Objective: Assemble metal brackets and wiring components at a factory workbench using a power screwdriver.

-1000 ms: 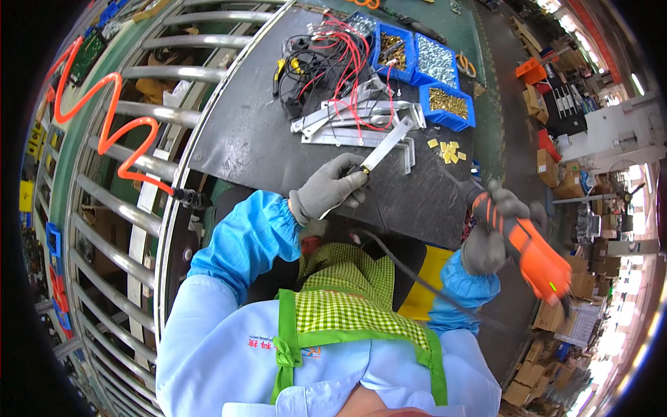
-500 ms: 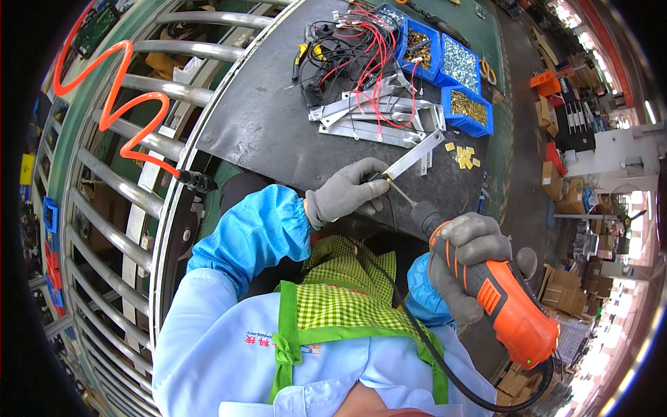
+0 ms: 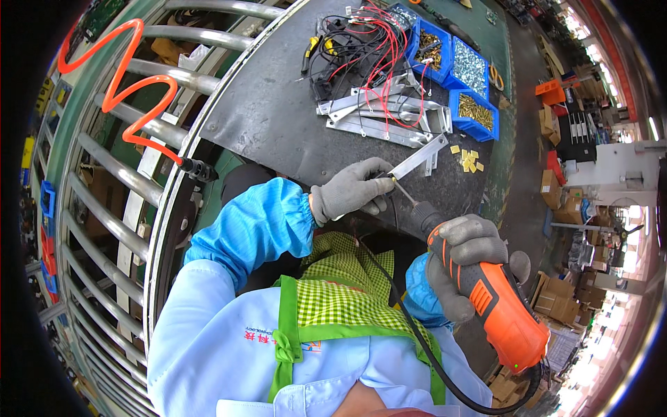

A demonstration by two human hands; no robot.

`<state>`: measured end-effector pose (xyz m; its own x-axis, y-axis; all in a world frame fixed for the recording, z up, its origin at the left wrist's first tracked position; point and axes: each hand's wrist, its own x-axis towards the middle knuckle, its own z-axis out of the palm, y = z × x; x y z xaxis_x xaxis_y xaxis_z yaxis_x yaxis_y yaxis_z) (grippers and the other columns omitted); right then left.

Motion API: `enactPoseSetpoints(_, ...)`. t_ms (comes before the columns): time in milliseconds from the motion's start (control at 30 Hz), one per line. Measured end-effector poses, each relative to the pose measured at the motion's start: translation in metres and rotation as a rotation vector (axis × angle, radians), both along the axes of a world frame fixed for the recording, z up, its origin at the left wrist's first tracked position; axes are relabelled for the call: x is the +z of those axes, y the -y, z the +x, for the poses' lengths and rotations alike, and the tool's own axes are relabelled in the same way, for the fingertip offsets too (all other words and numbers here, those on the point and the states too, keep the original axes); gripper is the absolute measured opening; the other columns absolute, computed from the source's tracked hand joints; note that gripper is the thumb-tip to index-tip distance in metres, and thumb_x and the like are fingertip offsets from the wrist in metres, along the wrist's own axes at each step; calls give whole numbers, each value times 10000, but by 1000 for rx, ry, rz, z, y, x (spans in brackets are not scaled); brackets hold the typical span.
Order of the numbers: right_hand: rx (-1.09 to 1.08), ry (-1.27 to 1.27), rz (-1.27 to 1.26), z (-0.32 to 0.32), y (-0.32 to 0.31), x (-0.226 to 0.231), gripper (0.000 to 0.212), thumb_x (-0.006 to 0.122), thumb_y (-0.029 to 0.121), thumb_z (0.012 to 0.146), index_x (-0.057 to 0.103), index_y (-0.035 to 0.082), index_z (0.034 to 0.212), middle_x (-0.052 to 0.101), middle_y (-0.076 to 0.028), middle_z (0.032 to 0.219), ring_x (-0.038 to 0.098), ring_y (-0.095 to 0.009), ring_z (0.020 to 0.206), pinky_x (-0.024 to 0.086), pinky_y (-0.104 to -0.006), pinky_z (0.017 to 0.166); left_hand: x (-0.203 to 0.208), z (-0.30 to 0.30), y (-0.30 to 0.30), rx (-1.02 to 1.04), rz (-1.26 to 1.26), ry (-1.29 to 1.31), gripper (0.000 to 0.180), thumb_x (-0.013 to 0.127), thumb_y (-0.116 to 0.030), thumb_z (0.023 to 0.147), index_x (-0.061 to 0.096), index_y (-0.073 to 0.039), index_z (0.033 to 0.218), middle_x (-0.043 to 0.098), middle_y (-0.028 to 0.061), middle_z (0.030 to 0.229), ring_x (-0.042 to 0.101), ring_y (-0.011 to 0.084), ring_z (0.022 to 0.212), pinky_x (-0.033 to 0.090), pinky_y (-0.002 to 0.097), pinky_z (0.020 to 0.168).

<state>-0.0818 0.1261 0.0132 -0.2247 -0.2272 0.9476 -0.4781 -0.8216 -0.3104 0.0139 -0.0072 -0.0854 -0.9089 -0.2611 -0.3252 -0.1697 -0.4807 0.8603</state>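
My gloved left hand (image 3: 354, 188) grips the near end of a flat silver metal bracket (image 3: 419, 158), fingers pinched about it. An orange and black electric screwdriver (image 3: 501, 306) is held in my gloved right hand (image 3: 469, 260), fingers wrapped round its body. Its thin bit (image 3: 406, 193) reaches up to the bracket's end, right at my left fingertips. Whatever small fastener sits there is mostly hidden by the fingers. Beyond the hands lies a pile of similar metal brackets (image 3: 379, 128), with red and black wires (image 3: 368, 52) tangled over and behind it.
Blue bins of brass-coloured parts (image 3: 476, 111) and silver screws (image 3: 470, 66) stand at the table's far right. Small yellowish pieces (image 3: 470, 161) lie nearby on the dark tabletop (image 3: 267, 104). Left are metal rollers (image 3: 132, 184) and an orange coiled hose (image 3: 142, 83). A black cable (image 3: 445, 365) trails from the screwdriver.
The view has shifted slightly. My hands, the bracket and the screwdriver keep nearly the same arrangement, with the bit still at the bracket's end; the screwdriver's rear end sits slightly further left.
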Motion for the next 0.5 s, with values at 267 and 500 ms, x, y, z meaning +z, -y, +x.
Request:
enactPoseSetpoints(267,-5,-15,65,-2,-5,-1,844,583,600,889,290,38,1445,597,-130,845,610,-289,760,545,-386,582,-5,0,0,-12,-73,-19,273,591,-215,965,560,-67,1192,614,34,874,648,107,713,576,252,633)
enactPoseSetpoints(500,-47,-69,148,-3,-7,-4,830,606,601,873,325,30,1406,608,-123,800,626,-278,698,554,-359,518,-14,0,-11,29,-252,-73,274,599,-203,958,562,-56,1186,632,48,831,650,116,691,562,267,612)
